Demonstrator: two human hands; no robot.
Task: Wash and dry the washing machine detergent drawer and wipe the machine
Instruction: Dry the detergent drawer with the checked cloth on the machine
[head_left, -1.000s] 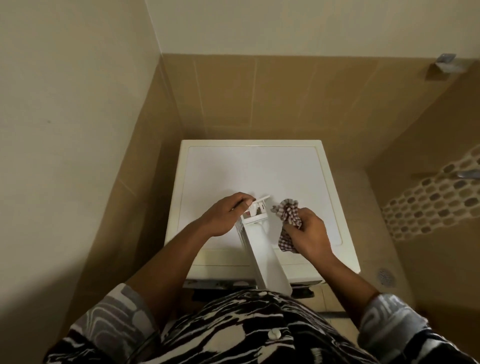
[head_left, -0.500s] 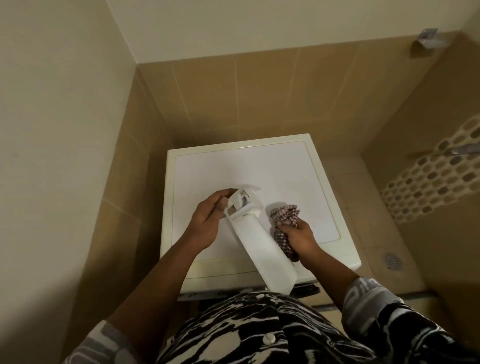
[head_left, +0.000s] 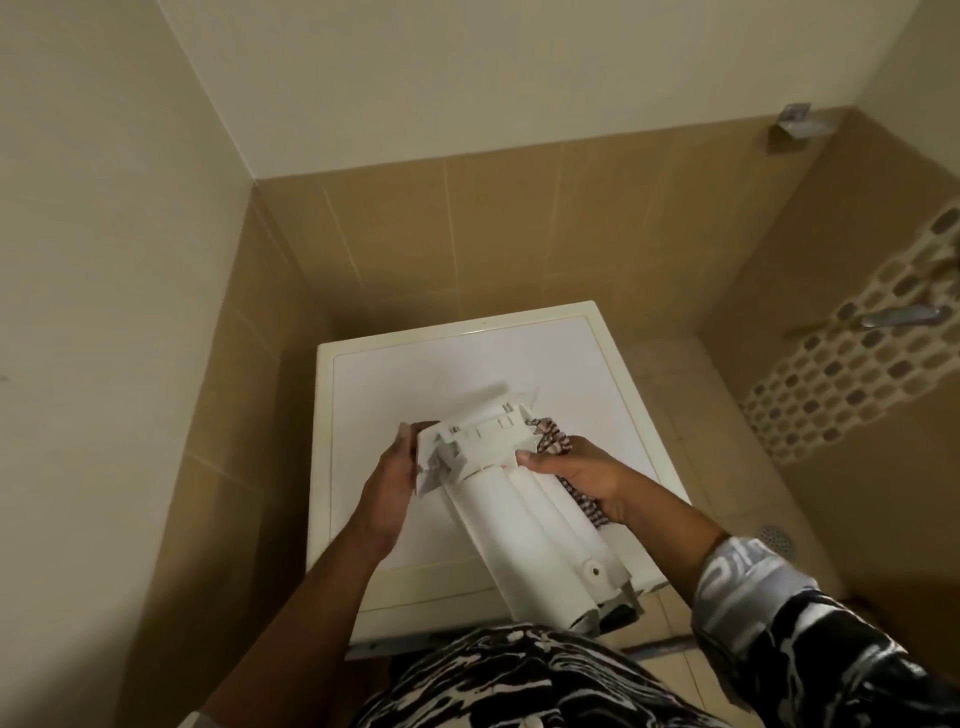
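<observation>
The white plastic detergent drawer (head_left: 524, 525) is held above the white washing machine top (head_left: 415, 384), underside up, its long body pointing toward me. My left hand (head_left: 389, 483) grips its far left end. My right hand (head_left: 576, 473) presses a red-and-white checked cloth (head_left: 553, 441) against the drawer's right side, thumb on the drawer. Most of the cloth is hidden behind the drawer and under my palm.
The machine stands in a corner between a cream wall on the left and tan tiles (head_left: 467, 234) behind. A tiled floor with a round drain (head_left: 776, 538) lies to the right. A metal tap (head_left: 898, 316) sticks out from the mosaic wall at right.
The drawer has been rolled over so its broad underside faces up. My right hand with the cloth moved up against its right side. The camera view shifted left.
</observation>
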